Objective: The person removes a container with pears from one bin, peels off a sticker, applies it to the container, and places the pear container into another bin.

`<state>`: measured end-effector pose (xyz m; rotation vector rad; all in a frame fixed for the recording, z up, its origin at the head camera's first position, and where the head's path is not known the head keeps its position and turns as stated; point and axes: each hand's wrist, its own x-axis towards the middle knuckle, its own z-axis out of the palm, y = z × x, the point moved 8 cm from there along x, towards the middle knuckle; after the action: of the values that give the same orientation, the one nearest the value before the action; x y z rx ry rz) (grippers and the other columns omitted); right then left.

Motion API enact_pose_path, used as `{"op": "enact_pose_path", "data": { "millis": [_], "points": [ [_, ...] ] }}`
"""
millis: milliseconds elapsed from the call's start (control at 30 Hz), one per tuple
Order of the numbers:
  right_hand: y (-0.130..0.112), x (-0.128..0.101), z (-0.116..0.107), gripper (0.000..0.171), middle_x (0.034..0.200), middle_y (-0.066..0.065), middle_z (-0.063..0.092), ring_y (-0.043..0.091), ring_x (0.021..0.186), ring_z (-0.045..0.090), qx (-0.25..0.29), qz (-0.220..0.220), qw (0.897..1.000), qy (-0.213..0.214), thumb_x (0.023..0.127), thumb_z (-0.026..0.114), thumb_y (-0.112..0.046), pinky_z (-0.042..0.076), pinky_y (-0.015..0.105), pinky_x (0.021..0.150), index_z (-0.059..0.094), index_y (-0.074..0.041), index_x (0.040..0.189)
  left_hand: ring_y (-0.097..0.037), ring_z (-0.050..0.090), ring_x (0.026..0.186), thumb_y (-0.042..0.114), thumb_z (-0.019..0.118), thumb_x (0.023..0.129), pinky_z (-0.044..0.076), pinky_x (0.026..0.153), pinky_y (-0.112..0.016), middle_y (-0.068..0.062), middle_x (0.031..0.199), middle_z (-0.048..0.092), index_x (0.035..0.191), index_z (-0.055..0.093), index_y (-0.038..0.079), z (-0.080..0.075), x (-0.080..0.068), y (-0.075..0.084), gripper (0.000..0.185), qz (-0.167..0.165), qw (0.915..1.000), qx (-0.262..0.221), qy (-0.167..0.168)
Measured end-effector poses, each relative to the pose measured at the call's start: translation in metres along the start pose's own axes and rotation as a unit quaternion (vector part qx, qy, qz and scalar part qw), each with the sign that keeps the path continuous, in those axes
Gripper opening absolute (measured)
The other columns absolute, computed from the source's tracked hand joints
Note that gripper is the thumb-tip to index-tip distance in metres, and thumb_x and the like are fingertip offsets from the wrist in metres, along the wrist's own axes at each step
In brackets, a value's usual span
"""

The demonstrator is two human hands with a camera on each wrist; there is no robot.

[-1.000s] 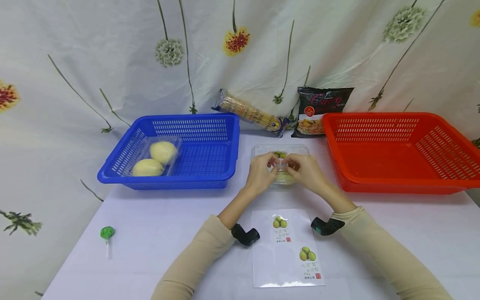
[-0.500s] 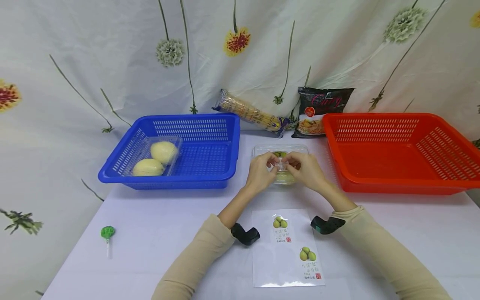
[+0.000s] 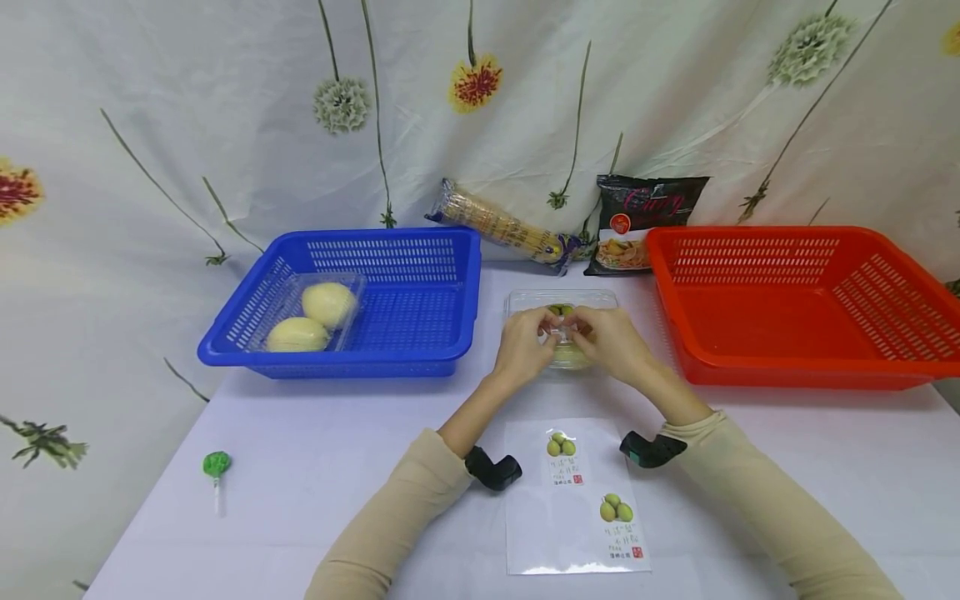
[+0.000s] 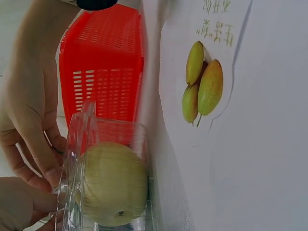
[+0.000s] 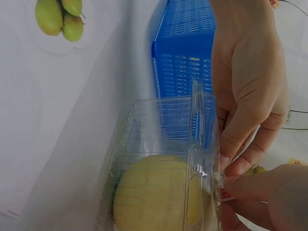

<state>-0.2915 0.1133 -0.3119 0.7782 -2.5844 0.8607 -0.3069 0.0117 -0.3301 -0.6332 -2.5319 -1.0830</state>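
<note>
Nothing has shifted noticeably since the earlier frames: both hands stay bunched together on top of the clear plastic box (image 3: 562, 329), which sits on the desk (image 3: 337, 467) between the blue basket (image 3: 352, 300) and the red basket (image 3: 802, 304). Fingers of the left hand (image 3: 522, 343) and right hand (image 3: 609, 340) are curled and pinch a small sticker (image 3: 561, 331) at the middle of the box lid, fingertips almost meeting. Through the clear wall a pale yellow-green fruit (image 4: 113, 183) shows inside the box. Just in front of the box, between the forearms, lies a label sheet (image 3: 573, 496) printed with green fruit pictures. Inside the blue basket rests another clear box with two pale fruits (image 3: 311, 317). A green lollipop (image 3: 216, 467) lies well to the left, near the desk's front edge.
</note>
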Motion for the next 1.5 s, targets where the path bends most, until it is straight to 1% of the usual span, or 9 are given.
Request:
{"op": "enact_pose_path", "data": {
  "millis": [167,333,567,700,833,1033,1167,1300,1500],
  "points": [
    [-0.002,0.0,0.0,0.011,0.085,0.016,0.07,0.027,0.075,0.067,-0.028,-0.01,0.999,-0.019,0.083,0.065,0.002,0.056,0.039,0.071,0.068,0.003,0.093,-0.021,0.059,0.077,-0.002,0.068,0.077,0.046,0.073,-0.03,-0.008,0.079,0.067,0.085,0.069,0.002,0.001,-0.001,0.001,0.009,0.001,0.9999,0.012,-0.002],
    [0.004,0.0,-0.001,0.011,0.086,0.015,0.069,0.028,0.077,0.064,-0.03,0.015,0.999,-0.041,0.082,0.065,0.002,0.055,0.04,0.071,0.069,0.002,0.093,-0.022,0.06,0.079,-0.002,0.067,0.078,0.046,0.075,-0.031,-0.008,0.08,0.068,0.084,0.071,0.003,0.001,-0.001,0.003,0.009,0.001,0.9998,0.019,-0.002],
    [0.009,0.0,-0.001,0.011,0.086,0.014,0.066,0.027,0.075,0.061,-0.02,0.029,0.998,-0.051,0.082,0.067,0.001,0.054,0.039,0.07,0.07,0.001,0.093,-0.027,0.057,0.1,0.003,0.069,0.078,0.041,0.092,-0.04,-0.009,0.095,0.069,0.084,0.073,0.005,0.0,-0.001,0.002,0.008,-0.005,0.9989,0.046,-0.006],
    [0.011,0.0,-0.001,0.012,0.087,0.015,0.065,0.027,0.076,0.061,-0.016,0.038,0.998,-0.056,0.082,0.068,-0.001,0.054,0.039,0.069,0.071,0.002,0.094,-0.029,0.052,0.117,0.009,0.07,0.081,0.031,0.105,-0.05,-0.013,0.115,0.064,0.088,0.074,0.007,0.001,0.0,-0.003,0.009,-0.026,0.9976,0.059,-0.026],
    [0.015,-0.002,0.0,0.013,0.09,0.017,0.063,0.03,0.082,0.059,-0.012,0.047,0.997,-0.064,0.084,0.068,-0.003,0.052,0.041,0.072,0.072,0.002,0.095,-0.034,0.045,0.127,0.011,0.069,0.082,0.022,0.107,-0.061,-0.018,0.126,0.058,0.094,0.073,0.005,0.001,0.002,-0.007,0.014,-0.033,0.9971,0.048,-0.049],
    [0.02,-0.001,0.001,0.018,0.093,0.018,0.06,0.031,0.087,0.054,-0.02,0.043,0.995,-0.083,0.084,0.069,-0.006,0.048,0.041,0.074,0.072,0.001,0.099,-0.035,0.04,0.131,0.014,0.07,0.083,0.024,0.109,-0.054,-0.018,0.132,0.053,0.107,0.07,0.004,0.003,0.003,-0.01,0.026,-0.041,0.9941,0.051,-0.086],
    [0.026,0.002,0.002,0.029,0.095,0.019,0.056,0.029,0.085,0.05,-0.017,0.052,0.992,-0.117,0.084,0.07,-0.012,0.042,0.032,0.067,0.069,0.0,0.11,-0.032,0.034,0.135,0.018,0.066,0.087,0.022,0.11,-0.054,-0.018,0.14,0.046,0.12,0.063,0.005,0.006,0.005,-0.01,0.036,-0.034,0.9861,0.075,-0.144],
    [0.032,0.006,0.004,0.04,0.094,0.017,0.054,0.026,0.083,0.045,-0.025,0.059,0.984,-0.164,0.086,0.069,-0.018,0.034,0.029,0.065,0.063,-0.002,0.121,-0.033,0.024,0.14,0.024,0.059,0.092,0.019,0.109,-0.059,-0.017,0.148,0.035,0.132,0.055,0.009,0.012,0.007,-0.014,0.043,-0.023,0.9737,0.097,-0.205],
    [0.036,0.011,0.009,0.049,0.084,0.011,0.053,0.024,0.082,0.041,-0.034,0.068,0.971,-0.226,0.087,0.067,-0.024,0.032,0.03,0.064,0.055,-0.002,0.13,-0.033,0.014,0.142,0.034,0.045,0.098,0.016,0.109,-0.059,-0.013,0.155,0.019,0.145,0.037,0.016,0.021,0.008,-0.024,0.051,-0.017,0.9488,0.153,-0.276]
  ]
}}
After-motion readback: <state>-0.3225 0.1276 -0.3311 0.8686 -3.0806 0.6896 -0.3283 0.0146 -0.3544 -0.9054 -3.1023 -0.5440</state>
